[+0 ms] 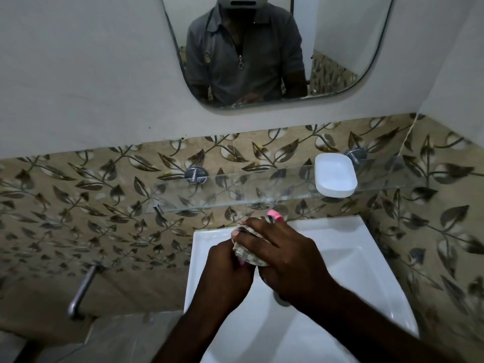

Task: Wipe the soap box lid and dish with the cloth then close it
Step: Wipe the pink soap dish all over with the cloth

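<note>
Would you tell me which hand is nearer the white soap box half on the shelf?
Right: the right hand sits below and left of the white half; the left hand is further left.

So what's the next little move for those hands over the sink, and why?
Probably turn the pink piece a little in the left hand, so the cloth under the right hand reaches the end that pokes out bare. The white half lies apart on the glass shelf, so closing the box looks premature.
</note>
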The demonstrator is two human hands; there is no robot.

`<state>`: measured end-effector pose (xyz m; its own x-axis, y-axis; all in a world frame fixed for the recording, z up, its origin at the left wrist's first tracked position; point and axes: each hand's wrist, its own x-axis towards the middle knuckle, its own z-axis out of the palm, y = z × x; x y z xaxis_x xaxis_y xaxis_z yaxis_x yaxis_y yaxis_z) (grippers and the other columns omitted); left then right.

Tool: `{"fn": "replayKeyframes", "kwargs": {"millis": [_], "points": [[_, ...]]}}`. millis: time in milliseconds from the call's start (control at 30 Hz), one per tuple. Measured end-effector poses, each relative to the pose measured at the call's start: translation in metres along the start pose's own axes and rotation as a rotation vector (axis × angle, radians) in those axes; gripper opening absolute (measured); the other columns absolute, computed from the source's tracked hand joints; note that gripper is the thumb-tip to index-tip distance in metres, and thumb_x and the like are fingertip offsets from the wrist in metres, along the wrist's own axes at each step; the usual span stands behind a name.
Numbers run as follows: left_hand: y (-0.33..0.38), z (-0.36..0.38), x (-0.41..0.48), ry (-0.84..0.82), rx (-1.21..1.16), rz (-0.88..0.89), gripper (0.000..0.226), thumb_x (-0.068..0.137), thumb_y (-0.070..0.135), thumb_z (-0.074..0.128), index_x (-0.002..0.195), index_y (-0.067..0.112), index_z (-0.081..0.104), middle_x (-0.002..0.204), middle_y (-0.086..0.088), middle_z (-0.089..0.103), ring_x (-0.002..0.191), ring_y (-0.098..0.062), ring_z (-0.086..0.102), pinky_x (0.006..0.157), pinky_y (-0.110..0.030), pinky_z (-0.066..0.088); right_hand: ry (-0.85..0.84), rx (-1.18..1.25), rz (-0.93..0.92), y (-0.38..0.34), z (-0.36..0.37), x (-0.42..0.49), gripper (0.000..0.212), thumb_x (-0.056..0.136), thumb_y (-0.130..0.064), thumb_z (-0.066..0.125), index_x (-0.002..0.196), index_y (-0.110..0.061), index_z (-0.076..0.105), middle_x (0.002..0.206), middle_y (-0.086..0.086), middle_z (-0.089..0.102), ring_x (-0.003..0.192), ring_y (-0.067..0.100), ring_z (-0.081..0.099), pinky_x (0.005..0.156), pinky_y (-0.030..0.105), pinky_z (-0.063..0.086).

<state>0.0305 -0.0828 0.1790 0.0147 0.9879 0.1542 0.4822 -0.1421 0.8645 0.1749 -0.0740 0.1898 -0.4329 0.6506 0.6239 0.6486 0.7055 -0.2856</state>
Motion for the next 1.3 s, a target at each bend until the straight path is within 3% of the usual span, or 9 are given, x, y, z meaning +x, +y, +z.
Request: {"fn": "replayKeyframes", "kwargs": {"millis": [233, 333, 433, 533, 700, 800, 1000, 1167, 1300], "points": [[-0.011, 0.004, -0.006, 0.092, -0.003, -0.026, 0.029, 0.085, 0.001, 0.058, 0.068, 0.024, 0.06, 0.051, -0.003, 0.049, 0.046, -0.007, 0.034, 0.046, -0.024, 0.029, 0.093, 0.274, 0.446, 0.024, 0.0, 0.0, 0.049, 0.08, -0.013, 0.051, 0.125, -0.03, 0.063, 0.134, -0.004, 0.06, 0.123, 0.013, 0.057, 0.1, 0.039, 0.048], [-0.01, 0.01, -0.006, 0.099, -0.089, 0.0, 0.019, 0.084, 0.007, 0.055, 0.076, 0.023, 0.063, 0.061, -0.008, 0.062, 0.055, -0.009, 0.047, 0.049, -0.037, 0.041, 0.048, 0.094, 0.241, -0.005, 0.003, -0.001, 0.045, 0.083, -0.014, 0.049, 0.125, -0.024, 0.063, 0.132, 0.002, 0.062, 0.115, 0.023, 0.061, 0.097, 0.032, 0.048], [-0.005, 0.008, -0.008, 0.161, -0.162, 0.047, 0.027, 0.081, 0.004, 0.051, 0.074, 0.027, 0.064, 0.071, 0.012, 0.071, 0.065, 0.003, 0.062, 0.057, -0.02, 0.049, -0.01, 0.055, 0.023, -0.015, 0.001, -0.005, 0.051, 0.082, -0.01, 0.053, 0.13, -0.027, 0.059, 0.136, -0.001, 0.058, 0.109, 0.018, 0.056, 0.091, 0.025, 0.044], [-0.012, 0.004, -0.007, 0.131, -0.106, 0.034, 0.032, 0.089, 0.001, 0.057, 0.094, 0.029, 0.07, 0.082, 0.007, 0.074, 0.072, -0.012, 0.067, 0.066, -0.035, 0.055, -0.008, 0.045, 0.134, 0.012, 0.003, -0.004, 0.059, 0.076, -0.013, 0.049, 0.132, -0.03, 0.058, 0.139, -0.004, 0.056, 0.113, 0.02, 0.06, 0.091, 0.031, 0.051], [-0.007, -0.004, -0.012, 0.131, -0.139, 0.035, 0.039, 0.089, 0.002, 0.057, 0.092, 0.039, 0.069, 0.064, -0.002, 0.063, 0.052, -0.005, 0.045, 0.049, -0.02, 0.037, 0.166, 0.622, 0.6, 0.03, 0.004, 0.002, 0.042, 0.089, -0.007, 0.065, 0.12, -0.035, 0.064, 0.117, -0.013, 0.069, 0.109, 0.0, 0.063, 0.093, 0.024, 0.05], [0.0, -0.004, -0.017, 0.138, -0.332, -0.022, 0.023, 0.086, 0.018, 0.059, 0.094, 0.035, 0.071, 0.079, 0.007, 0.072, 0.068, -0.007, 0.063, 0.064, -0.019, 0.049, 0.176, 0.885, 0.686, 0.031, -0.002, 0.009, 0.032, 0.088, -0.003, 0.065, 0.112, -0.024, 0.07, 0.102, -0.012, 0.075, 0.095, 0.003, 0.069, 0.079, 0.016, 0.05], [-0.01, -0.007, -0.012, -0.165, -0.197, -0.146, 0.022, 0.075, 0.04, 0.067, 0.093, 0.027, 0.07, 0.084, 0.003, 0.073, 0.077, -0.02, 0.067, 0.071, -0.038, 0.053, -0.012, -0.038, 0.243, 0.031, -0.002, 0.004, 0.041, 0.083, -0.021, 0.053, 0.122, -0.03, 0.063, 0.117, -0.004, 0.069, 0.101, 0.021, 0.067, 0.075, 0.034, 0.057], [0.006, 0.001, -0.007, -0.012, -0.079, -0.066, 0.033, 0.092, 0.012, 0.059, 0.063, 0.025, 0.055, 0.053, 0.013, 0.06, 0.049, 0.001, 0.05, 0.051, -0.014, 0.04, -0.023, -0.006, 0.13, 0.0, 0.0, 0.006, 0.038, 0.087, -0.026, 0.051, 0.122, -0.029, 0.065, 0.124, -0.001, 0.066, 0.103, 0.022, 0.066, 0.075, 0.031, 0.056], [0.01, 0.0, -0.011, 0.147, -0.106, 0.049, 0.035, 0.09, 0.024, 0.061, 0.057, 0.027, 0.053, 0.047, 0.017, 0.055, 0.044, 0.001, 0.044, 0.047, -0.01, 0.034, 0.072, 0.276, 0.332, 0.008, -0.005, 0.01, 0.039, 0.088, -0.025, 0.051, 0.123, -0.037, 0.062, 0.124, -0.014, 0.066, 0.115, 0.005, 0.061, 0.094, 0.028, 0.051]]}}
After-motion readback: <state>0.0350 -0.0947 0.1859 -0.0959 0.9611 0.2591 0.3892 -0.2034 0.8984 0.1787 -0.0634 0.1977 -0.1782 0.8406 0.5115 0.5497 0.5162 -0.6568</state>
